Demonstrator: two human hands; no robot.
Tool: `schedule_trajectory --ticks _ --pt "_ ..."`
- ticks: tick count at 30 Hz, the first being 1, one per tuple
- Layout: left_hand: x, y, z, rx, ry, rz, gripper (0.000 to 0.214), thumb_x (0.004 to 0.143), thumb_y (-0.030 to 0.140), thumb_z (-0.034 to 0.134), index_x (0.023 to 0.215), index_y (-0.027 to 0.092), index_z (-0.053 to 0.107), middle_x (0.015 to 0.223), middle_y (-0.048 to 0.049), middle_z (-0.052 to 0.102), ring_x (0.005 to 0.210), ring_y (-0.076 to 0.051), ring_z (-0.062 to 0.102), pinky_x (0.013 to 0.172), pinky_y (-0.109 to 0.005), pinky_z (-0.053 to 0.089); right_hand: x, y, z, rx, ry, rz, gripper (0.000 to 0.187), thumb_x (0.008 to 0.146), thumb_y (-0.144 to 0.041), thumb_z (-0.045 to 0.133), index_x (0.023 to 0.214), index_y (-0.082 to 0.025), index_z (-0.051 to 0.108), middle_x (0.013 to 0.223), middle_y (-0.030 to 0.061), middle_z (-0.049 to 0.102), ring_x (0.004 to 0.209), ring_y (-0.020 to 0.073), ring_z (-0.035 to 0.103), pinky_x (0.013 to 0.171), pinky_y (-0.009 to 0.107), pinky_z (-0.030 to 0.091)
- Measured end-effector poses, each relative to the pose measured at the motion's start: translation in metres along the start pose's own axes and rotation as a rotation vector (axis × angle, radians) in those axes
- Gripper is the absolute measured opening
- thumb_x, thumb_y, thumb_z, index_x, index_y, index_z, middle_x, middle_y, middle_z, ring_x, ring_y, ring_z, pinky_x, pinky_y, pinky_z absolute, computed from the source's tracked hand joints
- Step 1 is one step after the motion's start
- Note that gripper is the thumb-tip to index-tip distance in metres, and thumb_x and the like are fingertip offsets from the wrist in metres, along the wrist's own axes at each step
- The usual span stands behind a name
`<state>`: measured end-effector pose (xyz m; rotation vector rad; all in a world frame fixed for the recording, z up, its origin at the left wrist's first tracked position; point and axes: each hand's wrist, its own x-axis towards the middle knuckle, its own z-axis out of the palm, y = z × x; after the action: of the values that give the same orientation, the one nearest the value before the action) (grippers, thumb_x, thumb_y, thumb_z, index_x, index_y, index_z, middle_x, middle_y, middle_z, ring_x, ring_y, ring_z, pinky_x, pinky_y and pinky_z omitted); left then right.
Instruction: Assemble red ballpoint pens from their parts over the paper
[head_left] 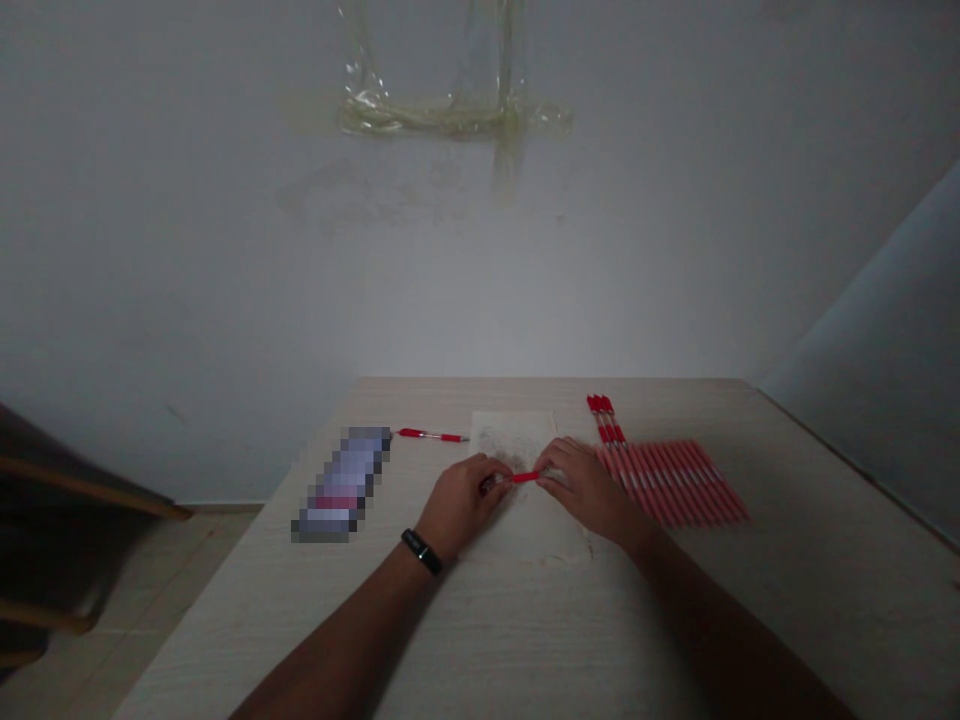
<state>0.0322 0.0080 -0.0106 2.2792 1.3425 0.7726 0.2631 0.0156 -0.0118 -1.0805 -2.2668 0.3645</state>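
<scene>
My left hand (461,500) and my right hand (581,485) meet over a sheet of paper (517,430) on the table. Both pinch the ends of one red pen (523,477), held level between them just above the paper. The left hand's fingers curl round one end, and a dark band sits on that wrist. The right hand's fingertips close on the other end. A scribbled grey patch marks the paper just beyond the pen.
A row of several red pens (667,475) lies right of my right hand. A single red pen (433,435) lies left of the paper, beside a blurred box (343,483). The light wooden table (525,620) stands against a white wall. Dark furniture (45,540) stands at far left.
</scene>
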Motion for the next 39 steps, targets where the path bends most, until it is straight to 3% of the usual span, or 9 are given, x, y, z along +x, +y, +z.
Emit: schedule_trajectory --ticks 4,14,21,30,39 --pt "0.0 0.0 0.0 0.004 -0.016 -0.012 0.016 0.089 0.027 0.06 0.098 0.02 0.071 0.084 -0.0035 0.068 0.072 -0.016 0.058 0.066 -0.025 0.039 0.0 0.003 0.001 0.003 0.034 0.0 0.013 0.087 -0.014 0.069 0.094 -0.021 0.059 0.096 0.0035 0.063 0.094 0.021 0.056 0.083 0.035 0.042" --pt "-0.001 0.002 -0.002 0.003 -0.016 -0.052 0.009 0.084 0.017 0.054 0.083 0.018 0.063 0.072 -0.0006 0.063 0.064 -0.014 0.054 0.06 -0.024 0.034 0.001 0.021 -0.003 -0.036 0.064 -0.005 0.009 0.087 -0.017 0.068 0.09 -0.021 0.061 0.092 0.0039 0.063 0.092 0.0221 0.056 0.082 0.036 0.043" --pt "0.0 -0.002 -0.003 0.012 0.033 -0.155 0.009 0.083 0.019 0.054 0.084 0.018 0.063 0.072 -0.0014 0.064 0.065 -0.015 0.055 0.06 -0.024 0.034 0.002 0.034 -0.016 -0.078 0.111 0.058 0.007 0.084 -0.015 0.069 0.087 -0.02 0.064 0.089 0.0046 0.062 0.09 0.0226 0.056 0.082 0.036 0.043" --pt "0.0 -0.005 -0.003 -0.056 0.1 -0.16 0.012 0.087 0.024 0.053 0.087 0.018 0.063 0.075 -0.0018 0.065 0.067 -0.016 0.057 0.062 -0.025 0.037 -0.003 0.042 -0.016 -0.092 -0.011 0.085 0.005 0.082 -0.016 0.072 0.082 -0.019 0.068 0.085 0.0037 0.065 0.085 0.0214 0.057 0.078 0.035 0.042" --pt "0.001 -0.005 -0.002 -0.088 0.083 -0.122 0.011 0.088 0.022 0.055 0.091 0.017 0.064 0.079 -0.0024 0.065 0.069 -0.016 0.056 0.064 -0.026 0.039 -0.008 0.049 -0.004 -0.16 -0.072 0.079 0.004 0.082 -0.017 0.071 0.083 -0.019 0.069 0.084 0.0037 0.064 0.084 0.0207 0.055 0.075 0.033 0.041"
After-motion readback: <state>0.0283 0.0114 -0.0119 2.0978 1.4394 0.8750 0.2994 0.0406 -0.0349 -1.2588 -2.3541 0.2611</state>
